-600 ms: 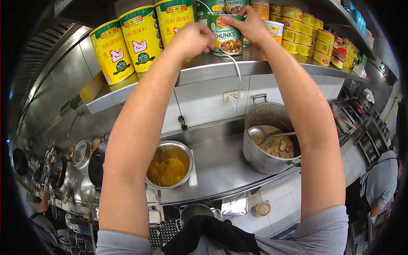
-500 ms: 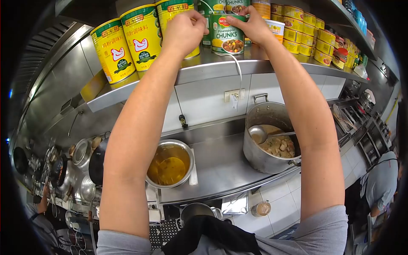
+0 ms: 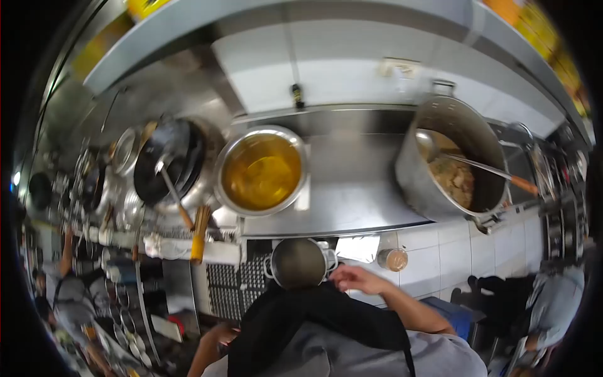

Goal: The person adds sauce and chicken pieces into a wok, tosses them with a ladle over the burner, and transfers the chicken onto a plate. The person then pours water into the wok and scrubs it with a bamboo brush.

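Note:
My right hand is low in front of the black apron, its fingers loosely bent and apart, with nothing seen in them. Its fingertips are right by the right handle of a small two-handled pot, which stands below the counter edge. To the left, my left hand hangs beside my body, dark and blurred, with its fingers mostly hidden by the apron. On the counter above stand a steel bowl of yellow oil-like liquid and a tall stockpot of chunky stew with a ladle resting in it.
A black wok with a wooden-handled utensil sits left of the bowl, near a bamboo brush. The steel shelf spans overhead. A lidded container stands on the tiles. Other people are at the far left and right.
Both hands have left the pineapple can on the shelf and come down to my waist. The view has tilted downward, so the cans there are mostly out of sight.

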Demonstrator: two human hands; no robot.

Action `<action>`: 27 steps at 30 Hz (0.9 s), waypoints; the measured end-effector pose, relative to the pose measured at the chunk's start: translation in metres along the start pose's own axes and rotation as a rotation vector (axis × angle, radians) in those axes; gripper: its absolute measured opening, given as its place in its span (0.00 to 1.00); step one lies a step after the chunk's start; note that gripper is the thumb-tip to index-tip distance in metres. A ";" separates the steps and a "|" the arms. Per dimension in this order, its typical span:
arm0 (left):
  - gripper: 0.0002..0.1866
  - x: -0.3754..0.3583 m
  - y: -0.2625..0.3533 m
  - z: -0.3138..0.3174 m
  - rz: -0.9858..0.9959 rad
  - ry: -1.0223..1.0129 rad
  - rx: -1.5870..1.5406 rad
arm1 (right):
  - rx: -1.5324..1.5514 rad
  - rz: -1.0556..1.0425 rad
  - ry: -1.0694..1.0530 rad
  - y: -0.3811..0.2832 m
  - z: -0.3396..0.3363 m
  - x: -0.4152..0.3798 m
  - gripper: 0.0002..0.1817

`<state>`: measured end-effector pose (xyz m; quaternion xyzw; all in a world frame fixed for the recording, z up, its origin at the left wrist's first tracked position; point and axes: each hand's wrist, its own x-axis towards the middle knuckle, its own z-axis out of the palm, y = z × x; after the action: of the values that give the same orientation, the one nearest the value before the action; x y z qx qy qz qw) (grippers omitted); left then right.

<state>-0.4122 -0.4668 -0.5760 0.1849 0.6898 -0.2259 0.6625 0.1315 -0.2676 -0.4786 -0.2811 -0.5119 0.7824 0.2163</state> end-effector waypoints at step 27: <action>0.15 0.139 -0.368 -0.047 0.402 0.142 -0.787 | -0.858 0.233 -0.498 0.168 0.327 0.283 0.22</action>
<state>-0.6627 -0.7516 -0.6896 0.0642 0.7172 0.2002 0.6643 -0.3052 -0.3762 -0.5917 -0.2049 -0.7885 0.5638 -0.1358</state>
